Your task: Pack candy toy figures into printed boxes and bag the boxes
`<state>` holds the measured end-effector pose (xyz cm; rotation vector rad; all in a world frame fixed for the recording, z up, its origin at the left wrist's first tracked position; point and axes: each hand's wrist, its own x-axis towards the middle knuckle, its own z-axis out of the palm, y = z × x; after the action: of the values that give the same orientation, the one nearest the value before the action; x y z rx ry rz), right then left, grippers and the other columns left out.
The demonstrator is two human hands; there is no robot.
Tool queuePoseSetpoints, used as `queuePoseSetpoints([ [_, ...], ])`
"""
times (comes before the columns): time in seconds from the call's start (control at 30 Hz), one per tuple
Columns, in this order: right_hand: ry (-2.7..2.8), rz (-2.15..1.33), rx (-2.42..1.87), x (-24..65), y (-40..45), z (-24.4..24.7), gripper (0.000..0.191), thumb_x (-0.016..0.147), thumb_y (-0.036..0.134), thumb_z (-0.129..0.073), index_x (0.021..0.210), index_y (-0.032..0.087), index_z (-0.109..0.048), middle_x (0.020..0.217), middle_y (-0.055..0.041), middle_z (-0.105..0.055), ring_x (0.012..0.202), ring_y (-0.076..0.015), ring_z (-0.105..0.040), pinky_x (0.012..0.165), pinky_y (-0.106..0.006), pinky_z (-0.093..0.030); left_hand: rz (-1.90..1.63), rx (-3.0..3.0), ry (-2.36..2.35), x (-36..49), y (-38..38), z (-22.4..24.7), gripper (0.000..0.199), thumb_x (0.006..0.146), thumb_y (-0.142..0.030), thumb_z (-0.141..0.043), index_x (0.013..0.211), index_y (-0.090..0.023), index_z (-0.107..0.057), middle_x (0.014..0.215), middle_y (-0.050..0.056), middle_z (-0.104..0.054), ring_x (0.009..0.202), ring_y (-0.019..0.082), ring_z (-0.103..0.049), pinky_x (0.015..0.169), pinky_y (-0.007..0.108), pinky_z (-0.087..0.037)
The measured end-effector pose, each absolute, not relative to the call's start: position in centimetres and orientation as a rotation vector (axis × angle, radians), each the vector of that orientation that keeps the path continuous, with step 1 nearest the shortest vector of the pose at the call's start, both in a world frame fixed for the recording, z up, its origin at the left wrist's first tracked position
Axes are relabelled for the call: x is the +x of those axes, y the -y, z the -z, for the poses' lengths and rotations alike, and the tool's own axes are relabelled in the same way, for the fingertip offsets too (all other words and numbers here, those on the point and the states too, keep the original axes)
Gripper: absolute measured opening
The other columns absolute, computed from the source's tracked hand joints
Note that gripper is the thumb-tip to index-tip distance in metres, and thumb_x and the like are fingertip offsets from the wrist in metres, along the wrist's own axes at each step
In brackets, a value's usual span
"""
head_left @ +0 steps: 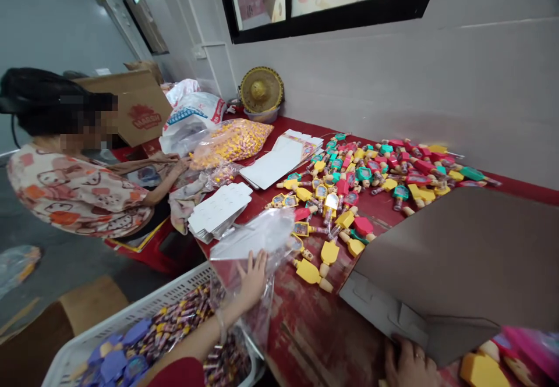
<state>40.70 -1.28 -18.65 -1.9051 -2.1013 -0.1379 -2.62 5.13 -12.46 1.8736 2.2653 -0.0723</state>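
Note:
My left hand (pixel 253 279) reaches across the table corner with its fingers spread, resting on a clear plastic bag (pixel 257 238). The bag hangs partly over the table edge. At the bottom right, my right hand (pixel 410 364) has its fingers bent at the lower edge of a grey-brown cardboard box (pixel 463 259); the picture's edge cuts off part of it. Beyond the bag lies a heap of small plastic toys (pixel 329 201) in yellow, pink and green, with clear tubes and beige ends. More toys (pixel 483 369) show beside the box.
A white basket (pixel 135 311) below holds purple toys and many small tubes. Stacks of white folded card (pixel 220 209) and printed card (pixel 282 157) lie on the red table (pixel 301 323). At left, a seated co-worker (pixel 82 189) reaches toward a bag of yellow pieces (pixel 233 141).

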Motion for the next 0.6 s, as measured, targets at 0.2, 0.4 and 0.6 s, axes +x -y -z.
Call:
queuePoseSetpoints([
  [0.2, 1.968, 0.308, -2.003, 39.5, 1.3, 18.5, 0.044, 0.096, 0.039, -0.034, 0.096, 0.013, -0.07, 0.087, -0.0169, -0.068, 0.076, -0.0342, -0.058, 0.069, -0.042, -0.041, -0.098, 1.781, -2.372, -8.3, -14.8, 7.8, 0.052, 0.099, -0.021, -0.042, 0.151, -0.019, -0.046, 0.155, 0.019, -0.047, 0.136, 0.037, -0.05, 0.106, 0.062, -0.044],
  [0.4, 1.943, 0.344, -1.959, 39.6, 1.0, 19.2, 0.041, 0.097, 0.036, -0.036, 0.095, 0.013, -0.07, 0.086, -0.0157, -0.068, 0.075, -0.0325, -0.058, 0.072, -0.041, -0.04, -0.21, 1.885, -2.356, -10.3, -19.5, 2.5, 0.051, 0.1, -0.04, -0.049, 0.146, -0.019, -0.052, 0.146, 0.013, -0.059, 0.133, 0.029, -0.055, 0.109, 0.036, -0.044],
  [0.6, 1.964, 0.291, -1.94, 39.4, 0.8, 19.5, 0.039, 0.097, 0.032, -0.038, 0.097, 0.012, -0.071, 0.089, -0.0159, -0.068, 0.08, -0.0317, -0.057, 0.074, -0.04, -0.04, -0.032, 1.687, -2.539, -16.1, -20.5, -1.9, 0.036, 0.091, -0.036, -0.062, 0.109, -0.006, -0.071, 0.113, 0.025, -0.072, 0.114, 0.036, -0.066, 0.095, 0.042, -0.05],
])
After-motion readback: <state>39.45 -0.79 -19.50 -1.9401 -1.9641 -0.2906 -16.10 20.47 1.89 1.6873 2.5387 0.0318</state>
